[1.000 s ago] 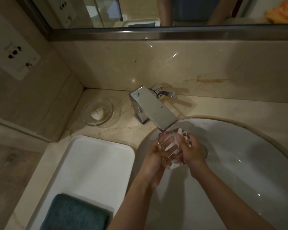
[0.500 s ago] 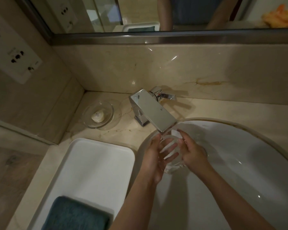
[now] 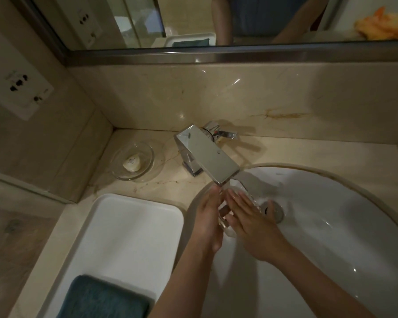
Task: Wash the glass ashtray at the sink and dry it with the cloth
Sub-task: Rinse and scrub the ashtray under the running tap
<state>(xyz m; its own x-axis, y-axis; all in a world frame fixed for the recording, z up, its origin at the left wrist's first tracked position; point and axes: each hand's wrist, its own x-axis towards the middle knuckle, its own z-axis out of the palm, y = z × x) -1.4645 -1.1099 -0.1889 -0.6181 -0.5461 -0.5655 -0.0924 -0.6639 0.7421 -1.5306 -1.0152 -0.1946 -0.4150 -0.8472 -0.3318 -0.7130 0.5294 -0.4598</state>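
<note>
Head view looks down at a bathroom sink (image 3: 331,226). Two bare hands are close together over the white bowl, right under the tip of the shiny tap (image 3: 207,154). The glass ashtray (image 3: 225,222) is between the two hands. Only small see-through bits of it show, in the gap between the palms and just past the fingertips near the tap. The left hand (image 3: 208,220) is on the left side of the ashtray, and its thumb and fingers bend around the glass to hold it. The right hand (image 3: 248,216) lies flat on the other side, with its fingers straight and side by side, pressing on the glass. The drain (image 3: 275,211) is just to the right of the hands, at the bottom of the bowl.

A white tray (image 3: 129,237) sits on the counter to the left of the sink. The blue-green cloth (image 3: 104,299) lies folded in the near end of the tray, well apart from the hands. A small clear dish (image 3: 133,161) with a piece of soap (image 3: 132,163) in it stands near the corner, left of the tap. A mirror (image 3: 239,19) runs along the top, and a wall plate with sockets (image 3: 19,86) is on the left wall.
</note>
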